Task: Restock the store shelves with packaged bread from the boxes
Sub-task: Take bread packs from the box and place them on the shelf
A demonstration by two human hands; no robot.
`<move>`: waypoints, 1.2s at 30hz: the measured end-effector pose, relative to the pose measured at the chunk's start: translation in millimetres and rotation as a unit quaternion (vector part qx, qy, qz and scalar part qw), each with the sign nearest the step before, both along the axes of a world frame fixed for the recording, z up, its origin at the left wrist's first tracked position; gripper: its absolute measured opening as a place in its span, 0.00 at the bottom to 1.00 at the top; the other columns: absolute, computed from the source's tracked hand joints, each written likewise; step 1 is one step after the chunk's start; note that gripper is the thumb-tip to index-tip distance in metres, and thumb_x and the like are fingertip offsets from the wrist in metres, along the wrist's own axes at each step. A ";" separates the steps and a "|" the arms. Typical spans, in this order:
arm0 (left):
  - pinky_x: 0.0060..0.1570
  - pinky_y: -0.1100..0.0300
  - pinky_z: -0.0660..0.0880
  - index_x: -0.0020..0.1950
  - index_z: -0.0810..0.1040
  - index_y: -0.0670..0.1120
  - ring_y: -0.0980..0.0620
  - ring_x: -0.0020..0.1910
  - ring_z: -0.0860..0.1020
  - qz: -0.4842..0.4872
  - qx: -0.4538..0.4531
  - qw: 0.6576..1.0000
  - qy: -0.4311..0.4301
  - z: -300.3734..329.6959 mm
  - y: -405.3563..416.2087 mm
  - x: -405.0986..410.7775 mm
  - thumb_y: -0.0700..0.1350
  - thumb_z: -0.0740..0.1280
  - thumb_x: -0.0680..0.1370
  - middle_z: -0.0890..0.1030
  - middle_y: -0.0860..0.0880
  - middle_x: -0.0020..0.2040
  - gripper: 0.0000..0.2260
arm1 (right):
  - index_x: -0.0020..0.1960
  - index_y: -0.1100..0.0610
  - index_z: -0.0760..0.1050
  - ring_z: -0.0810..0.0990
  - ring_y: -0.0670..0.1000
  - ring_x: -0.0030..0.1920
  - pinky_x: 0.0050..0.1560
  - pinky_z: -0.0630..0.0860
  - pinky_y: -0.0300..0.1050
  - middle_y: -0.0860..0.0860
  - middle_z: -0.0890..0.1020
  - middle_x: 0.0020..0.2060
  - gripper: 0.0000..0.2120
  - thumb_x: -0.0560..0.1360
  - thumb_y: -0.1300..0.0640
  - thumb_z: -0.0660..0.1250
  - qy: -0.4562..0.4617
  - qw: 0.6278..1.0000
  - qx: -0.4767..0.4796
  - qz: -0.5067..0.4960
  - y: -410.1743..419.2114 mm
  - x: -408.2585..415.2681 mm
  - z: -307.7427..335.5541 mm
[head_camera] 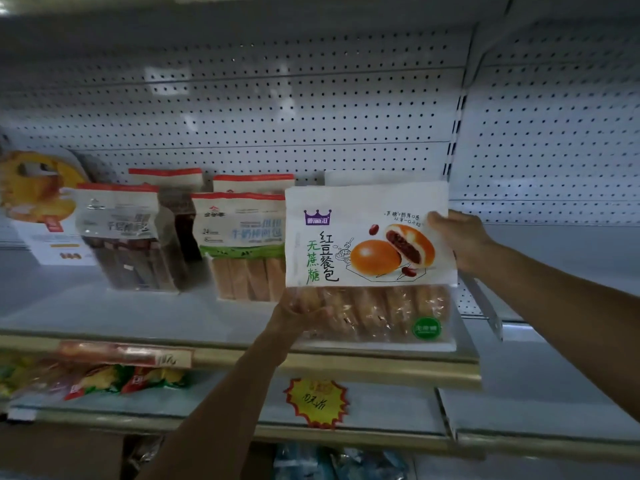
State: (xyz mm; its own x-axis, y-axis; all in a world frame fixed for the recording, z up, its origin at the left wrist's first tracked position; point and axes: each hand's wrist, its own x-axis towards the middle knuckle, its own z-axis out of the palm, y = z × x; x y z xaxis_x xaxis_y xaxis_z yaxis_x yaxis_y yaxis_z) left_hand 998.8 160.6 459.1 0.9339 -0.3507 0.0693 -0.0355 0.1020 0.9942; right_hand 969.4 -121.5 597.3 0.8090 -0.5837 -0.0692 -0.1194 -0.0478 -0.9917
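Observation:
A white bag of red-bean buns [367, 258] stands upright at the front of the grey shelf [86, 306]. It shows a purple crown logo and a picture of two buns. My left hand [298, 311] grips its lower left corner from below. My right hand [462, 239] pinches its upper right edge. Another white bag's top edge [349, 177] shows just behind it.
To the left stand green-labelled bread-stick bags [242, 244] and darker bread bags [128, 237], with a yellow-printed bag [38, 188] at the far left. A perforated back panel [277, 105] rises behind. The shelf below holds snack packs [104, 375] and a yellow starburst price tag [317, 401].

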 end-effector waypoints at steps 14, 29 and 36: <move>0.51 0.51 0.81 0.56 0.80 0.31 0.39 0.55 0.82 -0.022 0.045 0.998 -0.050 -39.0 -54.3 28.3 0.35 0.78 0.68 0.84 0.38 0.55 0.18 | 0.60 0.62 0.78 0.82 0.58 0.53 0.57 0.78 0.57 0.59 0.82 0.56 0.13 0.75 0.62 0.71 0.015 0.998 0.029 0.051 -63.7 18.0 -26.2; 0.45 0.53 0.82 0.55 0.81 0.34 0.48 0.47 0.84 0.008 0.061 0.997 -0.041 -36.6 -65.2 14.5 0.29 0.76 0.67 0.86 0.47 0.48 0.17 | 0.61 0.60 0.76 0.82 0.54 0.48 0.48 0.80 0.55 0.54 0.82 0.52 0.15 0.75 0.62 0.71 0.023 0.999 0.002 0.032 -67.4 7.5 -21.7; 0.44 0.61 0.81 0.58 0.81 0.38 0.51 0.48 0.85 0.016 0.069 0.997 -0.016 -32.7 -66.3 13.2 0.31 0.78 0.65 0.86 0.50 0.48 0.22 | 0.62 0.62 0.75 0.80 0.57 0.57 0.60 0.77 0.54 0.58 0.81 0.57 0.18 0.74 0.62 0.72 0.039 0.998 -0.037 0.011 -59.1 5.6 -23.3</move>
State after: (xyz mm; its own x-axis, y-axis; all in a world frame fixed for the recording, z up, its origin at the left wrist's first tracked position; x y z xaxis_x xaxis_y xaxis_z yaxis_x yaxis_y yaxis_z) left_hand 1011.9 94.3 426.4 0.9428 -0.3291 0.0523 -0.0684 -0.0373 0.9970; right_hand 975.0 -180.6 574.0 0.8151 -0.5723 -0.0903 -0.1948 -0.1240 -0.9730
